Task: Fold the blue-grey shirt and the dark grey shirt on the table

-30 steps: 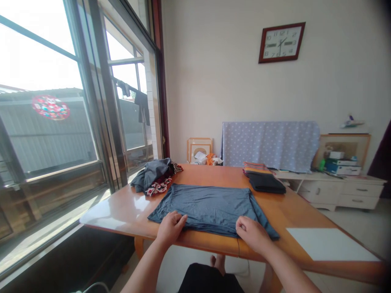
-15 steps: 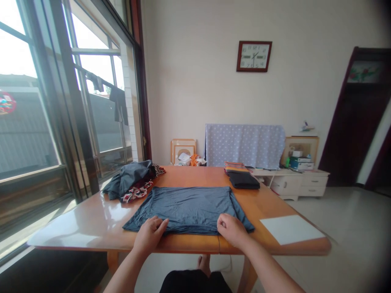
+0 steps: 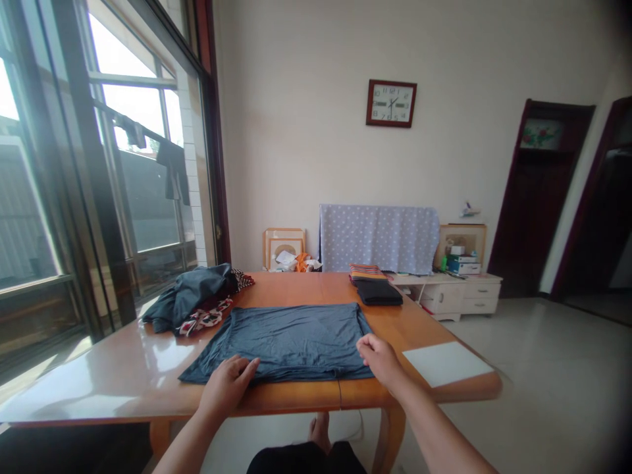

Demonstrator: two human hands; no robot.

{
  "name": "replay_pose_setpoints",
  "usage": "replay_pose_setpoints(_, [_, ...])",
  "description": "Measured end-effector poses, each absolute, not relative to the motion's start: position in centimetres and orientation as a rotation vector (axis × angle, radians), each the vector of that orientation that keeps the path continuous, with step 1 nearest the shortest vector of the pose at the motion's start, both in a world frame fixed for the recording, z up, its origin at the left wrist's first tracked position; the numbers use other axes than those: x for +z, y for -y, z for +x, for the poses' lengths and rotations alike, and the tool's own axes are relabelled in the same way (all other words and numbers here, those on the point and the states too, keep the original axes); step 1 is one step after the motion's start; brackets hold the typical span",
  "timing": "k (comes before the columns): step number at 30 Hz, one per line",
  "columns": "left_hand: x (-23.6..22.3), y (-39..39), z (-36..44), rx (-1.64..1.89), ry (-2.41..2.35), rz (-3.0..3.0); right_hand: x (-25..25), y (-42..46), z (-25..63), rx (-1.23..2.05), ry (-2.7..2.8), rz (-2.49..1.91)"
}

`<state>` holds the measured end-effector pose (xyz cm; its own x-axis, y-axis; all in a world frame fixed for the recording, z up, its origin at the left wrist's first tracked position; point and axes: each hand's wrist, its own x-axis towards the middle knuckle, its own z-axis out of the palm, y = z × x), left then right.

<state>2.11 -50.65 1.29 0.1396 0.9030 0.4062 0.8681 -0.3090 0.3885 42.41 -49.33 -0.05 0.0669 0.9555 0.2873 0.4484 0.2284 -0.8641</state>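
A dark blue-grey garment (image 3: pixel 296 339) lies spread and wrinkled at the front of the wooden table, its near edge close to the table's edge. My left hand (image 3: pixel 230 383) rests on its near left part, fingers laid over the cloth and thumb apart. At the near right corner, my right hand (image 3: pixel 379 359) has its fingers curled together on the garment's side edge. The cloth between those fingers is mostly hidden by the hand.
A heap of dark and patterned clothes (image 3: pixel 192 299) lies on the left of the wooden table (image 3: pixel 281 286). Folded black cloth (image 3: pixel 379 293) and striped cloth (image 3: pixel 366 270) lie at the back right. A white sheet (image 3: pixel 447 363) lies near the right corner. A thin cord (image 3: pixel 340 394) hangs over the front edge.
The view has turned slightly right. My right hand has moved up and outward along the garment's right side, where the corner no longer sticks out. My left hand stays on the cloth.
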Motion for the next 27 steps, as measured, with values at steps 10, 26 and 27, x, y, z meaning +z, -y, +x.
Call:
replay_pose_setpoints(10, [3.9,50.4,10.1,0.966,-1.705,2.41,0.6,49.7,49.4,0.316,1.423,-1.836])
replay_pose_setpoints(26, [3.0,49.7,25.3,0.646,-1.277,2.419,0.9,49.0,46.4,0.66,1.393,-1.729])
replay_pose_setpoints(27, [3.0,49.7,26.0,0.622,-1.305,2.418,1.0,48.9,46.2,0.725,1.363,-1.686])
